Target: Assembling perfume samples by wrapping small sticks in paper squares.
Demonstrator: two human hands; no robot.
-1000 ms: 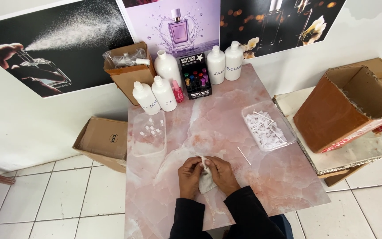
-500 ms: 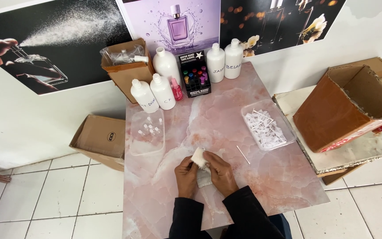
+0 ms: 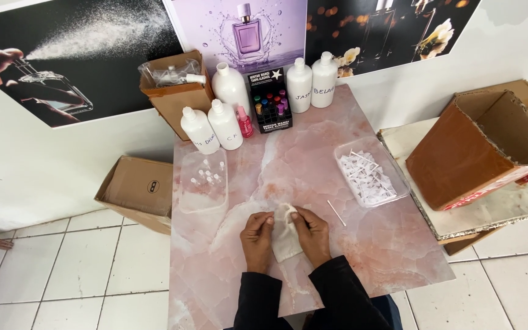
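Note:
Both of my hands meet near the front of a pink marble table (image 3: 362, 256). My left hand (image 3: 256, 239) and my right hand (image 3: 311, 234) each pinch the top edge of a small whitish cloth pouch (image 3: 286, 235) that lies flat between them. A thin white stick (image 3: 336, 212) rests on the table just right of my right hand. What is inside the pouch is hidden.
A clear tray (image 3: 371, 177) of white stick-like parts sits at right, a clear tray (image 3: 203, 181) of small vials at left. White bottles (image 3: 226, 124), a pink spray bottle (image 3: 244, 121) and a black display box (image 3: 269, 101) line the back. Cardboard boxes (image 3: 487, 146) flank the table.
The pouch, lifted between my fingers half a second ago, now lies lower and flatter on the table. My hands have shifted slightly toward me.

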